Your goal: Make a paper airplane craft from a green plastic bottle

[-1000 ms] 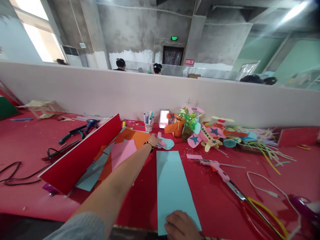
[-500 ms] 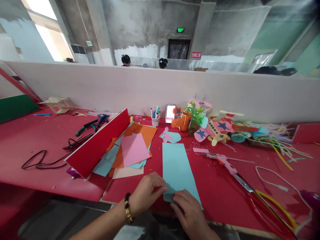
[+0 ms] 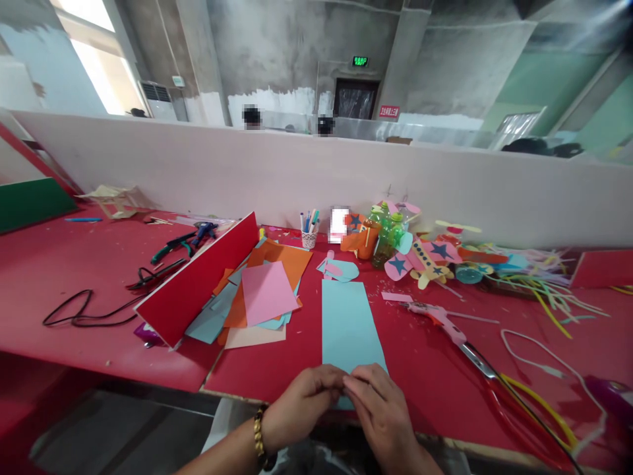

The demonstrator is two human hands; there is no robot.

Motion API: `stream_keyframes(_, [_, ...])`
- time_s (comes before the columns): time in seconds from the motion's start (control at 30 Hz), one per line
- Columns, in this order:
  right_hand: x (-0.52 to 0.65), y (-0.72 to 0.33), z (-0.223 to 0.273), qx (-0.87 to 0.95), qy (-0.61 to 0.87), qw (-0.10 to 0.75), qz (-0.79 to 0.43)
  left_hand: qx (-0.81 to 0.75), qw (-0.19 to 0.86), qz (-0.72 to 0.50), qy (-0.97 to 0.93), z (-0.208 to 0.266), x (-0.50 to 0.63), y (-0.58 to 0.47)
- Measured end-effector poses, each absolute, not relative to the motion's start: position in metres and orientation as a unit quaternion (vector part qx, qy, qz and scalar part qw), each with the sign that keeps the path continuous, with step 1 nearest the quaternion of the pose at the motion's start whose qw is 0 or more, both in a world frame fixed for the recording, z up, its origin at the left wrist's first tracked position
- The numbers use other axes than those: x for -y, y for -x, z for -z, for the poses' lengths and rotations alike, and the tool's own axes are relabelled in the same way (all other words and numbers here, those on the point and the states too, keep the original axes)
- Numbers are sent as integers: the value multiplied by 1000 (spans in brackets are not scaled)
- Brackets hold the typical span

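Note:
A long sheet of light blue paper (image 3: 349, 326) lies on the red table in front of me, its near end under my hands. My left hand (image 3: 309, 402) is closed, thumb and fingers pinched at the paper's near end. Right beside it, my right hand (image 3: 378, 406) pinches the same end, the fingertips of both hands meeting. A small bit of blue paper shows below the fingers; whether the edge is folded there is hidden. Beyond the sheet's far end lie small blue and pink paper cutouts (image 3: 341, 268).
Left are stacked coloured papers (image 3: 270, 293) against a red divider (image 3: 202, 277). To the right lie a pink glue gun (image 3: 440, 316), red-handled scissors (image 3: 509, 402) and a white cable (image 3: 531, 356). Behind stand a pen cup (image 3: 309, 237), plastic bottles (image 3: 390, 237) and paper planes (image 3: 422, 257).
My left hand has moved right along the paper's near end, up against the right hand. The right hand's fingers have shifted slightly up and now meet the left fingertips.

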State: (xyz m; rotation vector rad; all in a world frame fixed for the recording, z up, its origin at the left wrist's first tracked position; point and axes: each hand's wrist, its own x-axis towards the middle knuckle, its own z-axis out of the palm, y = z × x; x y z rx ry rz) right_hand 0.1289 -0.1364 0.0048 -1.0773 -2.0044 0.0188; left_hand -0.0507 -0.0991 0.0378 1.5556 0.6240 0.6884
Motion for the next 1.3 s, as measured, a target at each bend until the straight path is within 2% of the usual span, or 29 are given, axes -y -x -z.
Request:
stream_keyframes(0.2, [130, -139, -19, 816, 385, 430, 44, -258, 735, -284, -559, -41, 97, 45])
stream_keyframes(0.27, [125, -140, -27, 820, 394, 413, 47, -270, 744, -273, -547, -42, 93, 42])
stream_keyframes(0.47, [107, -141, -39, 821, 443, 359, -24, -269, 599, -271, -704, -41, 77, 40])
stream_keyframes(0.57, [99, -145, -39, 816, 444, 365, -67, -262, 580, -286, -716, -41, 65, 43])
stream_keyframes(0.77, [84, -154, -36, 790, 481, 366, -101, -370, 483, -304, -733, -48, 21, 36])
stream_keyframes(0.9, [59, -171, -40, 797, 504, 329, -51, -412, 372, -324, -766, -35, -11, 26])
stream_keyframes(1.0, [19, -201, -60, 775, 536, 335, 0, -426, 344, -313, -776, -17, -24, 25])
stream_keyframes(1.13, [-60, -250, -110, 719, 598, 337, 106, -441, 347, -304, -770, -3, -31, 29])
stream_keyframes(1.23, [-118, -273, -148, 693, 654, 250, 174, -440, 348, -308, -768, -3, -33, 30])
stream_keyframes(1.3, [-148, -279, -164, 671, 698, 173, 179, -433, 339, -311, -775, -3, -35, 30])
